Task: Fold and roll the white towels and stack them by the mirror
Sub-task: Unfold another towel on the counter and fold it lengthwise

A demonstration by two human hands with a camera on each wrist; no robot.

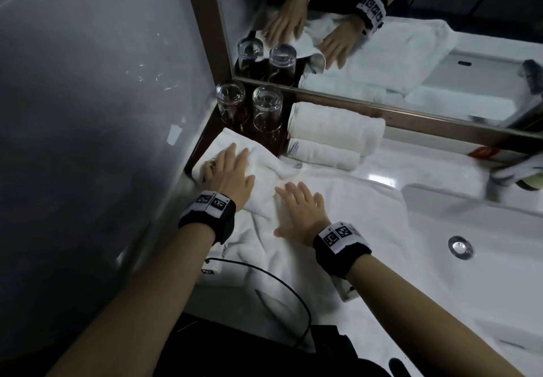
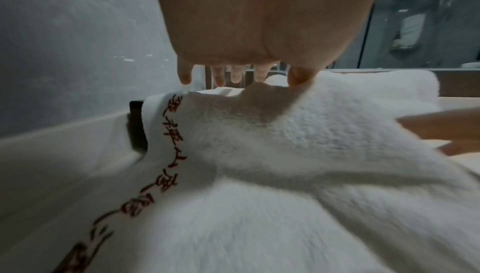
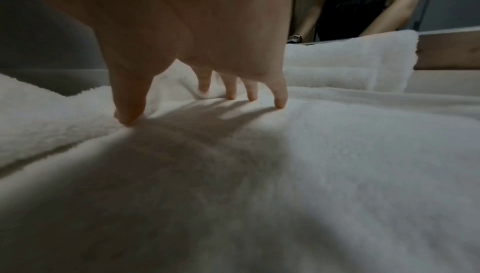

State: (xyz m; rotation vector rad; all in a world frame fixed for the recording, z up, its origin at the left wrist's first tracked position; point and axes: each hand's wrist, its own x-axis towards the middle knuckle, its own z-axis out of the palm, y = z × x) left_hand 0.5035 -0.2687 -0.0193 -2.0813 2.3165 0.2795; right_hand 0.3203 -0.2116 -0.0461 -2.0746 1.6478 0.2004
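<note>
A large white towel (image 1: 346, 206) lies spread and wrinkled on the white counter, reaching the left wall. My left hand (image 1: 227, 171) lies flat on its far left corner, fingers straight. My right hand (image 1: 299, 209) presses flat on the towel's middle, fingers spread. In the left wrist view the left hand (image 2: 246, 76) hovers over the towel (image 2: 285, 174), which has dark red embroidered lettering along its hem. The right wrist view has the spread fingertips (image 3: 280, 103) touching the towel (image 3: 285, 174). Two rolled white towels (image 1: 335, 136) are stacked by the mirror (image 1: 411, 24).
Two upturned glasses (image 1: 249, 106) stand on a dark tray in the corner by the grey wall (image 1: 88, 112). A white sink basin (image 1: 484, 244) with a chrome drain lies to the right. A black cable (image 1: 282, 282) crosses the towel's near edge.
</note>
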